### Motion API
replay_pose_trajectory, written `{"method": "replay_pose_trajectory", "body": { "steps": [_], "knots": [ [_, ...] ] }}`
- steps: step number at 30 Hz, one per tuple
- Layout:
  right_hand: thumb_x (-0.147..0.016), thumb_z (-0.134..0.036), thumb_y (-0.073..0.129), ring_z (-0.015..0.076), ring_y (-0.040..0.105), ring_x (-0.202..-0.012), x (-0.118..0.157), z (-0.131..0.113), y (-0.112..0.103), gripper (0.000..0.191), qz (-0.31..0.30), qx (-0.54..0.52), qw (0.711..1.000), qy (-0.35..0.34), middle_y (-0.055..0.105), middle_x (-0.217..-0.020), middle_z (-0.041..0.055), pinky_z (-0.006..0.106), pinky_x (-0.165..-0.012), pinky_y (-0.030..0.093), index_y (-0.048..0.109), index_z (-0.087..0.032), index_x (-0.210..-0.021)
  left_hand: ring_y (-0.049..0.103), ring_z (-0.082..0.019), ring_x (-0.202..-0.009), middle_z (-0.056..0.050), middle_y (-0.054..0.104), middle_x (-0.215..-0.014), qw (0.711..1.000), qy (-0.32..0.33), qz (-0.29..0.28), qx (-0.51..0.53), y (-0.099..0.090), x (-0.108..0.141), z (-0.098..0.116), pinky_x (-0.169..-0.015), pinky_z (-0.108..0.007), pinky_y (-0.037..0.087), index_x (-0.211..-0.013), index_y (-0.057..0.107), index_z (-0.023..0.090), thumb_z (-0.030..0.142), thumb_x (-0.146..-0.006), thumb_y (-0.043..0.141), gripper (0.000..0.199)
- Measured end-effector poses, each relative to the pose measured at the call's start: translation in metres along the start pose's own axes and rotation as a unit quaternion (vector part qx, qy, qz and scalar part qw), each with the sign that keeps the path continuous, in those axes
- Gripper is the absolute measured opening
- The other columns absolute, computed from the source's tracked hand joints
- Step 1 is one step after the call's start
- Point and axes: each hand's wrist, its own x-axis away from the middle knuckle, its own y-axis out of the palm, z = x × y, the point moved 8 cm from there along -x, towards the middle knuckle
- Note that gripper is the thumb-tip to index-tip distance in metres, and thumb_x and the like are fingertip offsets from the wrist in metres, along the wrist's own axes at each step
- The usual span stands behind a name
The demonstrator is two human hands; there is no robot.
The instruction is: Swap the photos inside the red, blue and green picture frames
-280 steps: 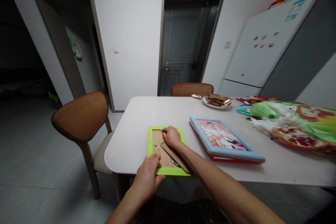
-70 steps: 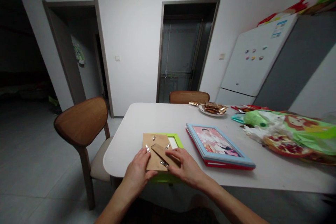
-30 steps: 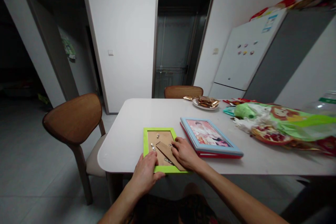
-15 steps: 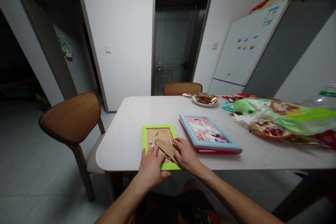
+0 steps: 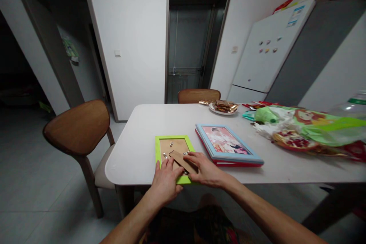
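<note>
A lime-green picture frame (image 5: 158, 148) lies face down at the table's front edge, its brown backing board (image 5: 177, 145) upward. Small metal clips (image 5: 171, 144) sit on the board, and a narrow brown stand leg (image 5: 180, 159) slants across it. My left hand (image 5: 166, 179) grips the frame's lower left, fingertips on the board and near the leg, thumb below the front border. On the right side, my right hand (image 5: 206, 169) has its fingers bent over the border by a clip, thumb close to the leg's lower end. That hand covers the lower right corner.
Right of the frame lies a light-blue picture frame (image 5: 201, 137) on a red item. Behind stand a plate of wrapped snacks (image 5: 223, 106) and a chair (image 5: 199, 95). Bags (image 5: 323, 122) and an opened pomegranate (image 5: 297, 141) crowd the right. Another chair (image 5: 77, 129) stands left.
My right hand has shifted slightly, its fingers reaching further left over the clip and its thumb lower. More of the stand leg's lower end shows. My left hand is nearly still.
</note>
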Motion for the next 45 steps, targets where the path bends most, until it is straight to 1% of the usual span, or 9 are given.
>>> {"method": "replay_pose_trajectory", "body": {
  "steps": [4, 9, 12, 16, 25, 30, 33, 36, 45],
  "knots": [
    [-0.063, -0.022, 0.054, 0.0231, 0.038, -0.11, 0.003, -0.003, -0.001, 0.053, 0.005, 0.007, 1.0, -0.014, 0.044, -0.119, 0.0116, 0.036, -0.092, 0.03, 0.05, -0.019, -0.115, 0.028, -0.03, -0.121, -0.008, 0.034, -0.131, 1.0, 0.001, -0.001, 0.014, -0.001, 0.002, -0.001, -0.096, -0.053, 0.017, -0.106, 0.048, 0.03, 0.028, -0.062, 0.063, 0.046],
    [-0.072, -0.026, 0.05, 0.0218, 0.043, -0.101, 0.004, -0.025, -0.005, 0.027, 0.025, 0.057, 0.996, -0.067, 0.051, -0.109, 0.0084, 0.038, -0.085, 0.032, 0.062, -0.026, -0.097, 0.031, -0.025, -0.12, -0.012, 0.037, -0.129, 0.996, -0.031, 0.037, 0.071, -0.007, 0.01, -0.01, -0.098, -0.048, 0.02, -0.113, 0.041, 0.02, 0.023, -0.061, 0.065, 0.056],
    [-0.076, -0.027, 0.048, 0.0197, 0.045, -0.092, 0.002, -0.041, 0.001, 0.02, 0.013, 0.064, 0.993, -0.097, 0.056, -0.097, 0.0051, 0.036, -0.079, 0.033, 0.065, -0.029, -0.086, 0.033, -0.024, -0.119, -0.014, 0.042, -0.125, 0.99, -0.033, 0.075, 0.111, -0.01, 0.017, -0.017, -0.098, -0.047, 0.022, -0.099, 0.046, 0.017, 0.02, -0.063, 0.063, 0.04],
    [-0.077, -0.024, 0.045, 0.0188, 0.044, -0.093, 0.003, -0.05, 0.006, 0.022, 0.022, 0.053, 0.992, -0.116, 0.054, -0.097, 0.0041, 0.036, -0.08, 0.033, 0.065, -0.029, -0.084, 0.036, -0.022, -0.117, -0.01, 0.047, -0.12, 0.982, -0.001, 0.102, 0.162, -0.012, 0.023, -0.019, -0.096, -0.046, 0.024, -0.085, 0.046, 0.019, 0.015, -0.064, 0.062, 0.027],
    [-0.076, -0.022, 0.045, 0.0181, 0.044, -0.096, 0.009, -0.054, 0.005, 0.022, 0.028, 0.038, 0.989, -0.139, 0.053, -0.102, 0.0039, 0.035, -0.083, 0.033, 0.064, -0.027, -0.086, 0.045, -0.022, -0.105, -0.007, 0.052, -0.106, 0.977, 0.008, 0.126, 0.171, -0.012, 0.028, -0.021, -0.096, -0.046, 0.024, -0.082, 0.046, 0.02, 0.016, -0.065, 0.062, 0.024],
    [-0.079, -0.025, 0.042, 0.0174, 0.046, -0.09, -0.021, -0.048, 0.008, 0.027, 0.071, 0.055, 0.993, -0.083, 0.056, -0.097, 0.0064, 0.032, -0.079, 0.034, 0.059, -0.022, -0.099, 0.047, -0.02, -0.099, -0.006, 0.052, -0.101, 0.978, 0.012, 0.12, 0.171, -0.014, 0.03, -0.018, -0.098, -0.044, 0.024, -0.083, 0.045, 0.019, 0.014, -0.067, 0.059, 0.022],
    [-0.08, -0.024, 0.042, 0.0176, 0.046, -0.086, -0.046, -0.047, 0.017, 0.024, 0.071, 0.091, 0.992, -0.049, 0.058, -0.088, 0.0065, 0.031, -0.075, 0.033, 0.063, -0.021, -0.089, 0.046, -0.02, -0.099, -0.005, 0.052, -0.102, 0.978, 0.012, 0.119, 0.172, -0.016, 0.03, -0.018, -0.097, -0.044, 0.024, -0.084, 0.045, 0.02, 0.014, -0.068, 0.057, 0.022],
    [-0.08, -0.024, 0.042, 0.0168, 0.045, -0.081, -0.061, -0.052, 0.026, 0.023, 0.046, 0.114, 0.991, -0.052, 0.058, -0.081, 0.0062, 0.029, -0.07, 0.032, 0.065, -0.02, -0.079, 0.045, -0.02, -0.1, -0.004, 0.052, -0.101, 0.978, 0.014, 0.118, 0.174, -0.016, 0.03, -0.017, -0.097, -0.045, 0.023, -0.085, 0.045, 0.021, 0.013, -0.068, 0.056, 0.022],
    [-0.078, -0.019, 0.044, 0.0146, 0.047, -0.081, -0.058, -0.059, 0.035, 0.023, 0.018, 0.07, 0.993, -0.096, 0.058, -0.083, 0.0036, 0.027, -0.072, 0.032, 0.066, -0.024, -0.08, 0.045, -0.019, -0.098, -0.002, 0.051, -0.098, 0.977, 0.015, 0.117, 0.179, -0.014, 0.029, -0.019, -0.096, -0.042, 0.024, -0.082, 0.044, 0.021, 0.013, -0.067, 0.056, 0.021]
  ]
}}
